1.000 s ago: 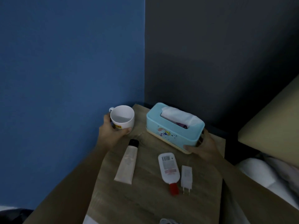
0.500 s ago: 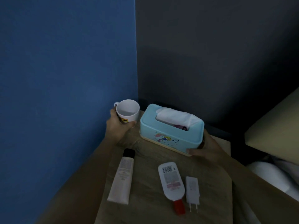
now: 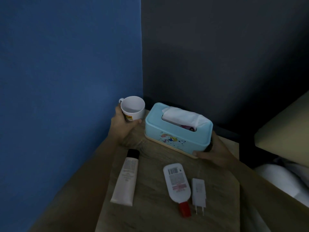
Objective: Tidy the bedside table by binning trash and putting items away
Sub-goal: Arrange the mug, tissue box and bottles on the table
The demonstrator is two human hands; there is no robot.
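A single head-worn camera looks forward and steeply down from close above the pale wood-grain bedside table (image 3: 150,206), facing the room corner behind it. Both forearms enter from the lower edge, and bedding sits right of the table.

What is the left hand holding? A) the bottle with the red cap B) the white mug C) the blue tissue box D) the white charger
B: the left hand is wrapped around the white ceramic mug by the blue wall, while the right hand grips the end of the light blue plastic tissue box.
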